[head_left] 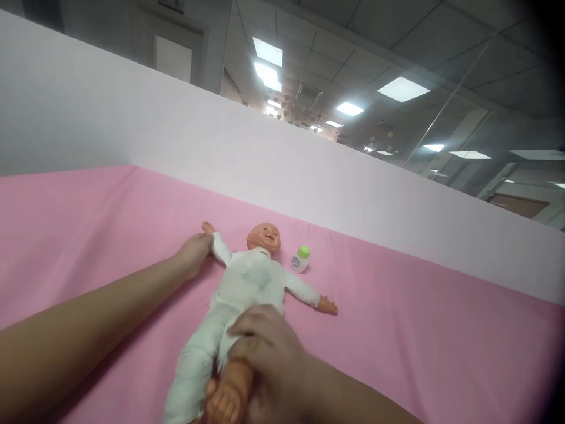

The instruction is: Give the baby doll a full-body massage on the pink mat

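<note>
A baby doll (251, 282) with a white cloth body lies on its back on a pink sheet, arms spread out. At its wrist on the left side of the view, my left hand (197, 253) is closed around the doll's arm, its fingers partly hidden. My right hand (273, 353) wraps round the doll's leg above the bare foot (227, 394), which is raised towards me. The other leg (192, 365) stretches down out of the frame. Beside the doll's head stands a small white bottle (299, 262) with a green cap.
The pink sheet (397, 318) covers the surface and has some folds. A white padded wall (198, 141) rises along the far side. Beyond it are a glass panel and ceiling lights (403, 89).
</note>
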### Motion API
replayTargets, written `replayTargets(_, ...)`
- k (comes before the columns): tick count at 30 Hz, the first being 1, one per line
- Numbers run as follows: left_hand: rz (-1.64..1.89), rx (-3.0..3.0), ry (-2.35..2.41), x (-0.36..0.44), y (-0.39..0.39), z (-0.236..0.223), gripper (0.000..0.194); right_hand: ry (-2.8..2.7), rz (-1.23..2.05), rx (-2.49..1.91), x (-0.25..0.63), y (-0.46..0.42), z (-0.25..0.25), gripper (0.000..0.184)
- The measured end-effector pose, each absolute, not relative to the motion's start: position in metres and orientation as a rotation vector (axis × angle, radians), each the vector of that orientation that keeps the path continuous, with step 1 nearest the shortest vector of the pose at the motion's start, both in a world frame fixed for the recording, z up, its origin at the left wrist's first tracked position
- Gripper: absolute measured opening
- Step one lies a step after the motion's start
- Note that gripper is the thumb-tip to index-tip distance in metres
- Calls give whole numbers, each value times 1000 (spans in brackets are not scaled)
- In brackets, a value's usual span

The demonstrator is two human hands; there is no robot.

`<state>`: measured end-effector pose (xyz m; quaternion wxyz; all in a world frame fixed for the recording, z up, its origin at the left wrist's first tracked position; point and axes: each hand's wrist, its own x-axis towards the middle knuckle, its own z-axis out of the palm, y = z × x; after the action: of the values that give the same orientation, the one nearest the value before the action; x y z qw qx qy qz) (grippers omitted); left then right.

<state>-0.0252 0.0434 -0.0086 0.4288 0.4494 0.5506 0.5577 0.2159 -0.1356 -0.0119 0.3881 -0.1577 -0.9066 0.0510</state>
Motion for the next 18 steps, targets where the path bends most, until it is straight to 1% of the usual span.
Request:
replayTargets(2,1368,1019,1345,-31,46,-4,27,-2507,164,-250,210,-138,-19,27)
replayTargets(4,1357,990,1325,-33,46,-2,26,-2646,115,-153,207,-138,-26,24)
replayTargets(7,1377,1038,1319,-30,39,-6,33,-2582,157,-193,208,-138,-27,23)
replayTargets(9,1367,1294,1352,-24,31,-9,45,-2374,247,-284,214,-138,-22,30)
replayTargets(11,1278,1747,1346,-18,21,-10,52,-2163,228,-431,224,-134,-16,39)
replayTargets(12,1202,1989,1313,-14,16,-9,52,-2083,180,-524,229,-130,-13,41)
replayTargets(14,1050,2336,1251,-9,7,-5,51,-2000,102,-738,238,-119,-9,39)
replayTargets(16,949,2493,1248,-5,2,-1,51,-1986,119,-939,243,-106,-6,37)
replayTargets(18,913,2514,1279,-4,1,1,51,-1976,193,-1052,245,-95,-4,43)
